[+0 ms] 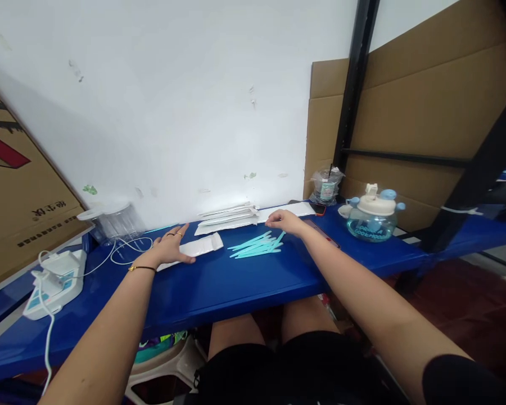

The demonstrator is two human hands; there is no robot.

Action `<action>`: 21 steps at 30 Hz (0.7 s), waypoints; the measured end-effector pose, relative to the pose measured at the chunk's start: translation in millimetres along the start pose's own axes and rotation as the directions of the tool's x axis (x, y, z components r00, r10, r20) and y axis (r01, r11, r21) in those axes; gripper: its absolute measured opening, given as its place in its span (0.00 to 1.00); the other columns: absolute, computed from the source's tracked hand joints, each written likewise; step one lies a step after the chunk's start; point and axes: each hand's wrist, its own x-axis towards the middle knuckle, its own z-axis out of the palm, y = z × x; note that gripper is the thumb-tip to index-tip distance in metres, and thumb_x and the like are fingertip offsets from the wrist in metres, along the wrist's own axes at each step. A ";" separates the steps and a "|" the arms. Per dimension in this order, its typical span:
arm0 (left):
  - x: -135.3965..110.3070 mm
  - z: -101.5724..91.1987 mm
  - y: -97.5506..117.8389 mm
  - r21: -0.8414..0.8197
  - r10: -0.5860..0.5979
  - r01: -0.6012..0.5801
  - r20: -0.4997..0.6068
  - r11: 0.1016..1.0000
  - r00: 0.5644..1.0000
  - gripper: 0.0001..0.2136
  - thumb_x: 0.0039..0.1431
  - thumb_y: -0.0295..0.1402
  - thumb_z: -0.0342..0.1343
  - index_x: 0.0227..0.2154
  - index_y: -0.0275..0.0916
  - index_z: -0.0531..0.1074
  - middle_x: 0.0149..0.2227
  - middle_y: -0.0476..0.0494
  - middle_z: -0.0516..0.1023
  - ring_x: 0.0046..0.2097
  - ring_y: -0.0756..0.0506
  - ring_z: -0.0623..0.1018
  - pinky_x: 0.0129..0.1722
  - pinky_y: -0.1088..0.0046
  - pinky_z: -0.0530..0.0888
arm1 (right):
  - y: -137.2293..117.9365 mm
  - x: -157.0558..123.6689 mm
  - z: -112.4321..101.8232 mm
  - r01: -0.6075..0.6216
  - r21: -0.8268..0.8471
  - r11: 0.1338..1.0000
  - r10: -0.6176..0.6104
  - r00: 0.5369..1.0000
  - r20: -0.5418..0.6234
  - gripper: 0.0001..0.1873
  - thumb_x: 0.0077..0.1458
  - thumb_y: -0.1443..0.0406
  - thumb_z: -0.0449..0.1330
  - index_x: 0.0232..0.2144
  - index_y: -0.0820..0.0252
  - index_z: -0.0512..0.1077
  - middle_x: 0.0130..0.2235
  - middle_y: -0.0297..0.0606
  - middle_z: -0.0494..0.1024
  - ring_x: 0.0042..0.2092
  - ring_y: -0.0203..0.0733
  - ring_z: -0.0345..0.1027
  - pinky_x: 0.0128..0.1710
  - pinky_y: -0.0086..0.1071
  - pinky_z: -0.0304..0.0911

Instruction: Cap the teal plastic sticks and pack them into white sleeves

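Observation:
My left hand lies with spread fingers on a flat white packet on the blue table. The packet's right end sticks out past my thumb. My right hand hovers at the back of the table, its fingertips pressed together; whatever they may hold is too small to make out. Just below it is a loose pile of thin light-teal strips, several crossing one another. Between the hands, against the wall, several long white packets are stacked. Another long white piece lies partly behind my right hand.
To the left are a white power strip with cables, clear plastic containers and a large cardboard box. On the right stand a water bottle and a bagged cup. A black shelf post rises behind the blue table.

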 end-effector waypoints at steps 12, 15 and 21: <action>69.8 43.8 140.9 -0.338 0.322 -0.331 -0.086 0.881 0.943 0.17 0.50 0.44 0.51 0.40 0.40 0.72 0.36 0.45 0.76 0.37 0.46 0.74 0.34 0.74 0.68 | 21.1 21.5 19.1 -0.042 -0.505 0.862 0.075 0.996 0.046 0.06 0.44 0.61 0.62 0.27 0.53 0.76 0.43 0.39 0.73 0.49 0.51 0.60 0.46 0.43 0.51; 77.8 52.2 143.5 -0.329 0.279 -0.292 -0.087 0.898 0.956 0.13 0.49 0.42 0.53 0.35 0.41 0.73 0.34 0.46 0.76 0.36 0.46 0.74 0.33 0.75 0.67 | 21.2 22.4 22.4 -0.023 -0.478 0.878 0.066 0.995 0.073 0.05 0.45 0.62 0.61 0.25 0.55 0.75 0.39 0.37 0.75 0.47 0.48 0.62 0.45 0.39 0.51; 80.2 53.4 135.3 -0.459 0.302 -0.332 -0.141 0.824 0.943 0.14 0.56 0.42 0.45 0.34 0.42 0.73 0.37 0.48 0.77 0.38 0.46 0.74 0.37 0.75 0.67 | 25.6 26.2 21.3 -0.036 -0.316 0.948 0.068 0.994 0.091 0.05 0.46 0.62 0.59 0.27 0.56 0.73 0.30 0.31 0.77 0.35 0.38 0.68 0.44 0.36 0.51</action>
